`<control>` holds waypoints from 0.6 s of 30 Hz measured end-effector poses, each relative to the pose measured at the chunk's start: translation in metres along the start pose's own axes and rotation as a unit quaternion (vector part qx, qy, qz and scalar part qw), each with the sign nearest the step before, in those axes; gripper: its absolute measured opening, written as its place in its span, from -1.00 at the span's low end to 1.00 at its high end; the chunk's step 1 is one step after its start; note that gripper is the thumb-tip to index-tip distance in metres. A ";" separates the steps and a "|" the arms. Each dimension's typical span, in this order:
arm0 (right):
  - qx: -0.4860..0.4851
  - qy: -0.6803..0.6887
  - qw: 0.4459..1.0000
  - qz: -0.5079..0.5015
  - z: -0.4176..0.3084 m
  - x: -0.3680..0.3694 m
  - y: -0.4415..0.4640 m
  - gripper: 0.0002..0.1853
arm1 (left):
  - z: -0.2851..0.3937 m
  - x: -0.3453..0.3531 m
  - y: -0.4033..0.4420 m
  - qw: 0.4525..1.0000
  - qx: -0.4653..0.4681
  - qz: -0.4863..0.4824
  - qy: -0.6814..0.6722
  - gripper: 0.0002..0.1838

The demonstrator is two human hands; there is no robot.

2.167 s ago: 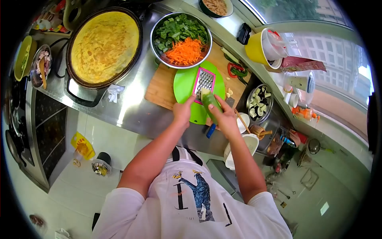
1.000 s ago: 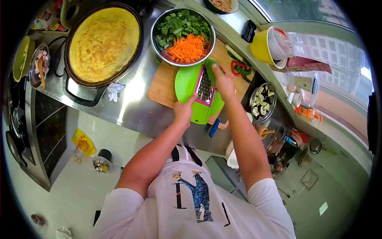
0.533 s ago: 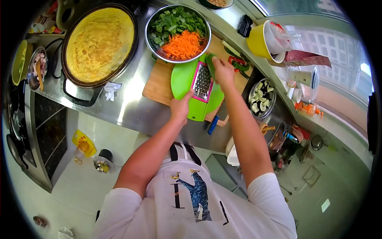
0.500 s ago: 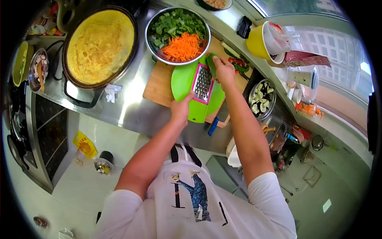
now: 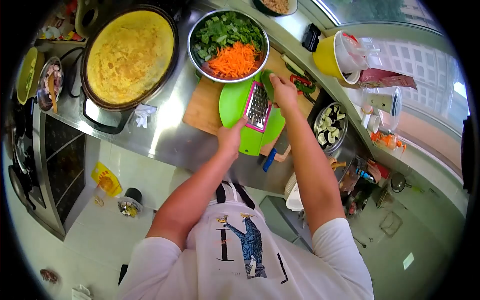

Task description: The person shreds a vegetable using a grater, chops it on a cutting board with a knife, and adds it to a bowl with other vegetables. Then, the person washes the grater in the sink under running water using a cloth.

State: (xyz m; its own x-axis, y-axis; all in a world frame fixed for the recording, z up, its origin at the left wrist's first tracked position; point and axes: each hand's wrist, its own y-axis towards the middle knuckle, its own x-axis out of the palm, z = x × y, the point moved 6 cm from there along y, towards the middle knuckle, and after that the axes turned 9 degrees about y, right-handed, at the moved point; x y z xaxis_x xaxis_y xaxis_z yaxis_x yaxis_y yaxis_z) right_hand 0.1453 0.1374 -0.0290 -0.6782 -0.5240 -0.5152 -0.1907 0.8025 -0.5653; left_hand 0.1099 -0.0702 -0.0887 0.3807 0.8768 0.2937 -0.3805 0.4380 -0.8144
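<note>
A flat grater (image 5: 258,107) with a metal face, pink frame and green handle leans over a bright green plate (image 5: 229,104) on a wooden cutting board (image 5: 198,109). My left hand (image 5: 231,137) is closed on the grater's left edge. In my right hand (image 5: 284,92) is a green piece of cucumber (image 5: 268,85), held at the upper right side of the grating face; the fingers partly cover it. Just beyond the plate stands a steel bowl (image 5: 189,46) of chopped greens (image 5: 225,34) and shredded carrot (image 5: 234,61).
A round pan (image 5: 172,60) with a yellow flatbread or egg sheet (image 5: 130,55) sits left. A blue-handled knife (image 5: 269,160) lies near the counter's front edge. To the right are a bowl of cut eggplant (image 5: 331,125), red and green peppers (image 5: 303,82), and a yellow tub (image 5: 326,54) on the sill.
The view has shifted slightly, so the counter sits a little further right. Both hands keep nearly the same place at the grater, still holding the same things.
</note>
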 end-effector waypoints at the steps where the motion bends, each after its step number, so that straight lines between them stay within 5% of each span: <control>1: 0.039 0.026 0.999 -0.020 -0.005 0.002 0.003 -0.37 | 0.003 -0.001 0.003 1.000 0.003 0.017 -0.007 -0.66; 3: 0.045 -0.007 0.997 -0.058 0.014 -0.006 -0.026 -0.36 | 0.005 -0.004 0.007 1.000 0.012 0.009 -0.006 -0.66; 6: -0.070 -0.149 0.985 -0.043 0.032 -0.029 -0.091 -0.36 | 0.001 -0.002 0.005 1.000 -0.005 0.003 -0.007 -0.66; 8: 0.124 -0.067 0.987 -0.075 0.030 -0.018 -0.127 -0.36 | 0.001 -0.004 0.007 1.000 -0.028 0.013 -0.006 -0.66; 11: -0.089 -0.159 0.983 0.006 0.027 -0.006 -0.072 -0.30 | 0.000 -0.009 0.012 1.000 0.013 0.010 0.022 -0.66; 15: -0.057 -0.044 0.997 0.015 -0.024 0.010 -0.002 -0.44 | 0.001 0.002 0.009 0.999 -0.006 -0.036 0.002 -0.62; 18: 0.001 -0.018 1.000 -0.015 -0.020 -0.002 -0.003 -0.47 | 0.009 -0.002 0.005 1.000 0.004 0.019 -0.005 -0.66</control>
State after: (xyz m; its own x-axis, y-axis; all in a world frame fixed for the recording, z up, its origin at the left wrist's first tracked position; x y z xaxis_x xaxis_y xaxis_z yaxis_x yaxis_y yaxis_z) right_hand 0.1331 0.1419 -0.0130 -0.6464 -0.5578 -0.5205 -0.2093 0.7857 -0.5821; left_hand 0.0993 -0.0677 -0.0891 0.3576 0.8945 0.2683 -0.4017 0.4067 -0.8205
